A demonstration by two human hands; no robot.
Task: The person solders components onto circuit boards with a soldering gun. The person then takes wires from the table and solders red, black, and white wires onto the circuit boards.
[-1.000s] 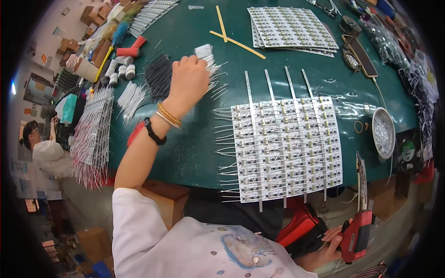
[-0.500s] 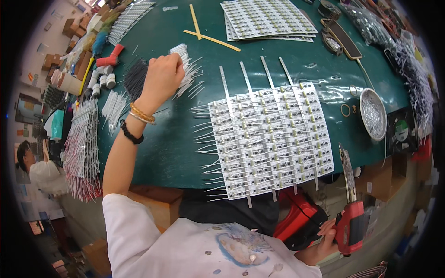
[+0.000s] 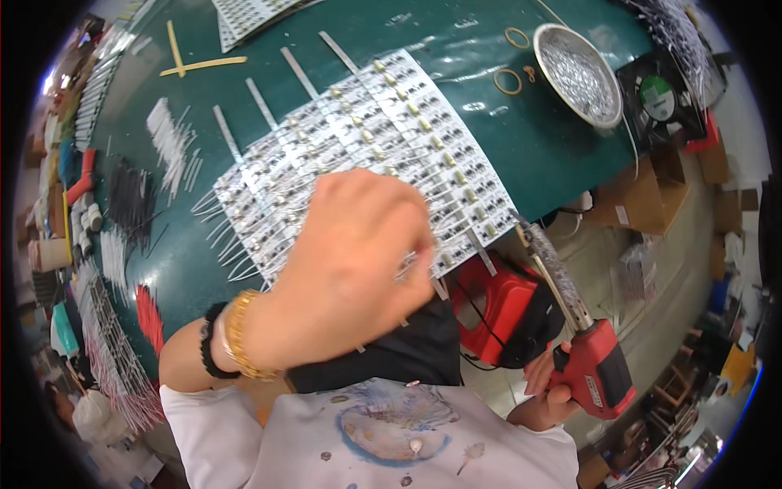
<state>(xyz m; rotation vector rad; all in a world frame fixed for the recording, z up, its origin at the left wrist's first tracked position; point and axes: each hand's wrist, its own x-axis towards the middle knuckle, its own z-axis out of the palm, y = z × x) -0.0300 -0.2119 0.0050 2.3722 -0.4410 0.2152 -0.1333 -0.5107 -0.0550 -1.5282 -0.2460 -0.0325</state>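
Note:
My left hand (image 3: 358,236) is closed, fingertips pinched, above a white panel of small circuit boards (image 3: 456,155); what the fingers hold is mostly hidden. Thin white wires stick out from the panel's left edge, and several flat metal strips (image 3: 261,104) lie across it. Beyond the table's near edge, at the right, my right hand (image 3: 547,391) grips a red and black soldering gun (image 3: 599,371). Its tip points up toward the panel's near right corner. Loose white wires (image 3: 167,138) and black wires (image 3: 132,200) lie to the left.
Red wires (image 3: 149,314) and a bundle of wired strips (image 3: 110,350) lie at the left. A bowl of shiny bits (image 3: 617,106), rubber bands (image 3: 507,81) and a black fan (image 3: 660,98) are at the right. Below the table stand a red case (image 3: 505,314) and cardboard boxes (image 3: 643,196).
My left hand has moved from the white wire pile rightward and nearer, over the panel. The view has shifted and turned. My right hand still holds the soldering gun, its tip now nearer the panel's corner.

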